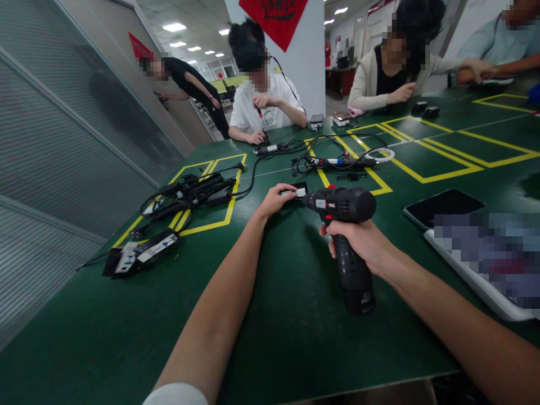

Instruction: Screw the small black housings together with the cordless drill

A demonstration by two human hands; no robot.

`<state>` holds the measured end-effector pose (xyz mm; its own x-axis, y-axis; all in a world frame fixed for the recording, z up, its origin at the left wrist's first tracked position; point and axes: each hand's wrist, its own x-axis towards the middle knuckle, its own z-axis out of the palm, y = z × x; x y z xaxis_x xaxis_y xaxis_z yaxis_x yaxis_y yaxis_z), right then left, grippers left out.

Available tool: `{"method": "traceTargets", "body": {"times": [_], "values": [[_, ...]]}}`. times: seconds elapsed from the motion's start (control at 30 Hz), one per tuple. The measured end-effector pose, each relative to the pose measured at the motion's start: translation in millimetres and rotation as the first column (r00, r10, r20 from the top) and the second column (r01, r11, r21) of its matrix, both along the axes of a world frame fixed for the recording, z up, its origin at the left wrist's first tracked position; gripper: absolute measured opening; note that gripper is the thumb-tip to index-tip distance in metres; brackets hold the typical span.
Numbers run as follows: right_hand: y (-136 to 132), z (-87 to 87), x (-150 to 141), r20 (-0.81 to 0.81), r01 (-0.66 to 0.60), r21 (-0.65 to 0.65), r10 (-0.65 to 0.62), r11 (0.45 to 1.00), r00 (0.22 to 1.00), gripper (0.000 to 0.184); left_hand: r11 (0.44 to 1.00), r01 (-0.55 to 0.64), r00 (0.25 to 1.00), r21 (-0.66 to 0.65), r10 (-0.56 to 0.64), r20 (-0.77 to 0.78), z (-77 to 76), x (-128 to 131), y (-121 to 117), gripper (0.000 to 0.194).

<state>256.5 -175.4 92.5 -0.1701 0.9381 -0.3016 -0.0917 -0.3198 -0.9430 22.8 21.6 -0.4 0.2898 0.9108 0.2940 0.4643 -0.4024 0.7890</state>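
My right hand (354, 239) is wrapped round the grip of a black cordless drill (343, 203). The drill's nose points left, close to a small black piece with a white label (300, 192) on the green table. My left hand (276, 199) has its fingers closed on that labelled piece and holds it against the table. The fingers hide part of the piece, and whether the drill's tip touches it I cannot tell.
Tangled black cables and adapters (189, 194) lie at left, with two labelled black boxes (158, 247) nearer. Several cabled tools (337, 162) and a white ring (382, 156) lie beyond my hands. A phone (445, 208) rests at right. Two people (264, 95) (392, 79) work across the table.
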Motion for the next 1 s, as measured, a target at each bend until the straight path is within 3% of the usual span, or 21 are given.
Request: {"method": "traceTargets", "body": {"times": [1.0], "values": [[-0.2,-6.3,-2.0,-0.014,0.001,-0.009,-0.001,1.000,1.000,0.011,1.000,0.001,1.000,0.000,-0.001,0.016,0.2,0.9,0.4,0.033]]}}
